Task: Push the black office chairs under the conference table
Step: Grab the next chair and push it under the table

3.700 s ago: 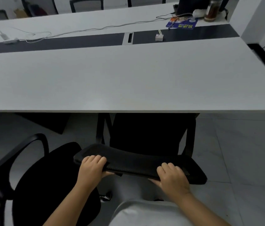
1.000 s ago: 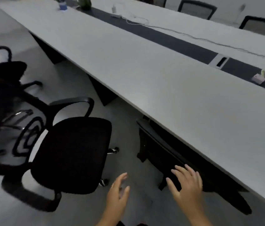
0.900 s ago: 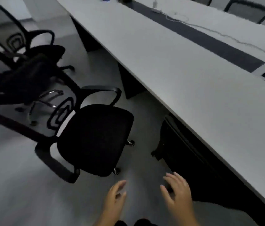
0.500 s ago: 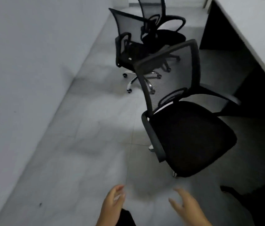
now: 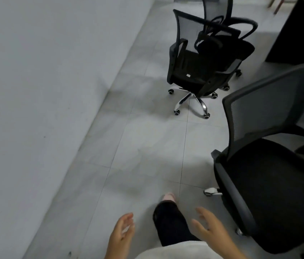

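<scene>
A black mesh-backed office chair [image 5: 270, 174] stands at the right, its seat close beside my right hand [image 5: 210, 228]. Two more black chairs [image 5: 203, 58] are bunched together farther ahead on the tiled floor, one behind the other. Only a dark end panel of the conference table [image 5: 296, 38] and a sliver of its white top show at the upper right. My left hand [image 5: 122, 235] hovers low in the middle. Both hands are open, fingers apart, touching nothing.
A plain grey wall [image 5: 44, 90] runs along the whole left side. The grey tiled floor [image 5: 153, 146] forms an aisle between wall and chairs. My leg in dark trousers and a pink shoe [image 5: 169, 197] step forward below.
I let go of the chair pushed under the table and turned left, away from the table. The view now faces the aisle, and the nearest chair lies farther right and closer.
</scene>
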{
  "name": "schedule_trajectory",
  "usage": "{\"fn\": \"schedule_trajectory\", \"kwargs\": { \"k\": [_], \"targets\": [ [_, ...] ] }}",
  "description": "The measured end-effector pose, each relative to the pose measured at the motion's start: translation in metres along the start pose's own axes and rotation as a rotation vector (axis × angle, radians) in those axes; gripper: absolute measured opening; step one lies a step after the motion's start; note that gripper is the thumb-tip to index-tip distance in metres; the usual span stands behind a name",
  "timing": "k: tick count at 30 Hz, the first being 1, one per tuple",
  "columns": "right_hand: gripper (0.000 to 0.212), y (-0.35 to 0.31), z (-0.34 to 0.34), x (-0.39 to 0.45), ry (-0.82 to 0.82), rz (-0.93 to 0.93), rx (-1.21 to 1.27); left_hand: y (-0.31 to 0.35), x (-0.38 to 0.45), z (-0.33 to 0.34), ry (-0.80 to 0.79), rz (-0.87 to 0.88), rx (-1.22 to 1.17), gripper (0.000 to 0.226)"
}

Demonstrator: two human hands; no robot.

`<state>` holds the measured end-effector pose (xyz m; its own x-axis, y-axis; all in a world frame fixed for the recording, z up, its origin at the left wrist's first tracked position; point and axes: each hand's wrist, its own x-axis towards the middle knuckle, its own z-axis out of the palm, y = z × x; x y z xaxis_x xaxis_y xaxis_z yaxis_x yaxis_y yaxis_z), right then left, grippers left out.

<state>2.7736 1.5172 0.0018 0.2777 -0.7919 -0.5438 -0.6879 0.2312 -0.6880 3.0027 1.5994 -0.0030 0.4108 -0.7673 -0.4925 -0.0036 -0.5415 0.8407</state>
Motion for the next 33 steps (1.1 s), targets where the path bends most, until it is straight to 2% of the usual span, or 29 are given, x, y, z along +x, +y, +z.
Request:
{"fn": "schedule_trajectory", "kwargs": {
  "k": [1,3,5,8,11,15,18,23,28,30,32,33],
  "targets": [
    [0.072,-0.006,-0.005,0.017,0.012,0.029,0.018,0.005,0.019,0.000,0.001,-0.010,0.002,0.020],
    [0.067,-0.025,-0.017,0.058,0.048,0.047,0.055,0.026,0.063,-0.002,-0.006,-0.008,0.012,0.020],
    [0.071,-0.052,-0.033,0.105,0.102,0.001,0.074,0.058,0.113,-0.002,-0.012,0.036,0.028,0.020],
    [0.046,-0.104,-0.066,0.170,0.166,-0.060,0.099,0.125,0.181,0.000,-0.014,0.108,-0.005,0.022],
    [0.041,-0.140,-0.096,0.216,0.256,-0.131,0.151,0.192,0.234,0.012,-0.107,0.195,-0.012,0.014],
    [0.041,-0.150,-0.121,0.246,0.330,-0.055,0.253,0.236,0.291,0.038,-0.204,0.226,0.015,0.018],
    [0.064,-0.142,-0.127,0.256,0.421,0.048,0.368,0.247,0.329,0.060,-0.308,0.180,0.101,0.026],
    [0.053,-0.146,-0.147,0.295,0.613,0.192,0.465,0.293,0.410,0.107,-0.532,0.197,0.279,0.027],
    [0.039,-0.185,-0.194,0.332,0.876,0.233,0.522,0.386,0.476,0.174,-0.855,0.368,0.426,0.020],
    [0.029,-0.205,-0.207,0.334,1.022,0.194,0.498,0.416,0.493,0.199,-0.967,0.433,0.435,0.019],
    [0.022,-0.219,-0.216,0.331,1.245,0.144,0.426,0.432,0.506,0.224,-1.059,0.461,0.452,0.023],
    [0.027,-0.219,-0.219,0.330,1.384,0.136,0.327,0.434,0.510,0.236,-1.097,0.466,0.469,0.026]
  ]
}}
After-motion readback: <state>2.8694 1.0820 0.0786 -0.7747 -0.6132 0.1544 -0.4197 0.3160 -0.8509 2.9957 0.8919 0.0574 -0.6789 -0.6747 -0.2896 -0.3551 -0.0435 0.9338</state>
